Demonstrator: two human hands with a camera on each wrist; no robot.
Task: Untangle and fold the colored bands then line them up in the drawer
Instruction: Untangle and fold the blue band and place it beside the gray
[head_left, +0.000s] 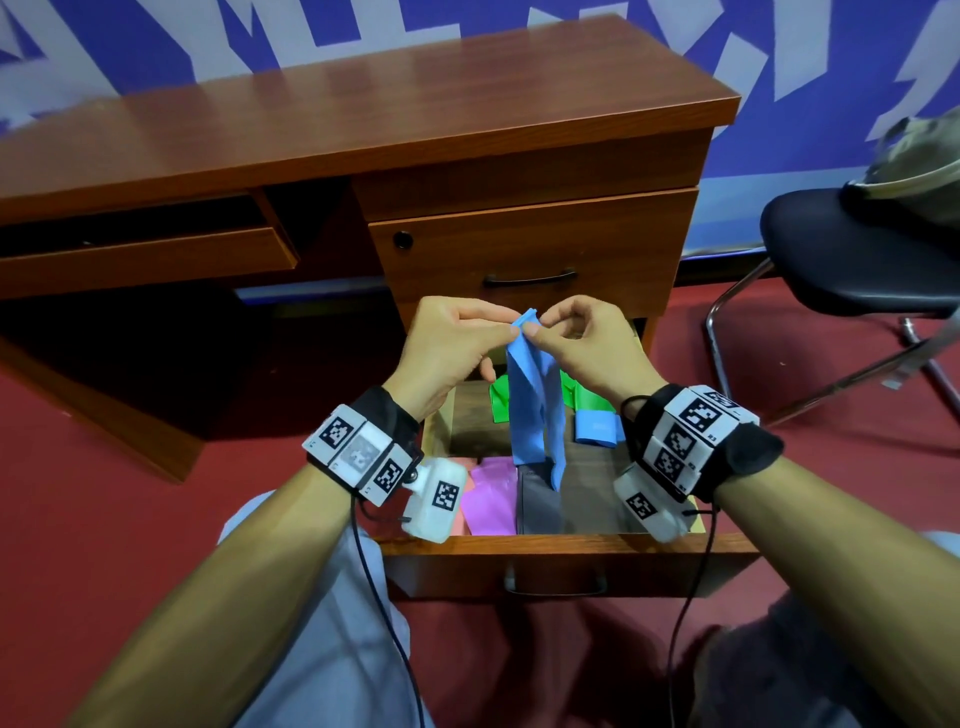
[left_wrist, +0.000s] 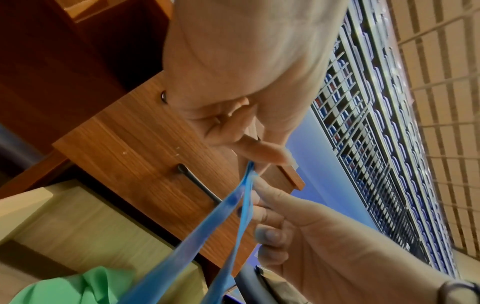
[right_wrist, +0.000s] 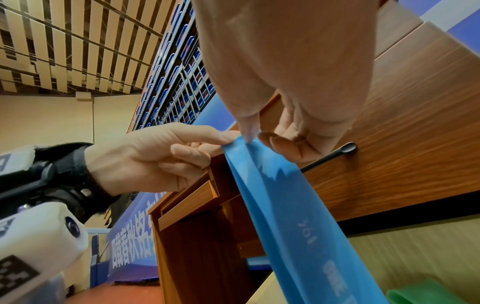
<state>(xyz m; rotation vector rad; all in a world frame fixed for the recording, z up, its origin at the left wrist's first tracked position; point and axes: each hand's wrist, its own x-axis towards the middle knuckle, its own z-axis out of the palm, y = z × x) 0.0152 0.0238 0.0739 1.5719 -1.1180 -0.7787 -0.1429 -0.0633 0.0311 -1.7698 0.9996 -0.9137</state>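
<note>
A wooden desk (head_left: 363, 119) fills the frame, its lowest drawer (head_left: 566, 564) pulled fully out toward a seated person, likely so the bands can be worked directly above the spot where they are to lie. To the right stands a black chair (head_left: 857, 249) with a bundle of cloth on the seat.

Over the open drawer, a long blue band (head_left: 535, 410) hangs doubled, its two tails reaching down to the drawer floor. It appears to be held high so that it drops straight and free of twists, the ends matched at the top before a fold is made. The left hand (head_left: 447, 353) pinches the band's upper edge between thumb and forefinger; the right hand (head_left: 582, 348) pinches the same edge just beside it, the fingertips of the two hands nearly touching.

Below, a folded blue band (head_left: 597, 428) lies on the right of the drawer, apparently already put away, with a loose green band (head_left: 498, 402) behind the hanging one, and purple (head_left: 491, 499), grey (head_left: 537, 501) and pink (head_left: 466, 506) pieces at the front, not yet in a neat row.

The right wrist view shows pale printing on the hanging band, reversed and too faint to read with confidence; white characters on a blue banner (right_wrist: 135, 253) behind the desk are cut off and unclear.
</note>
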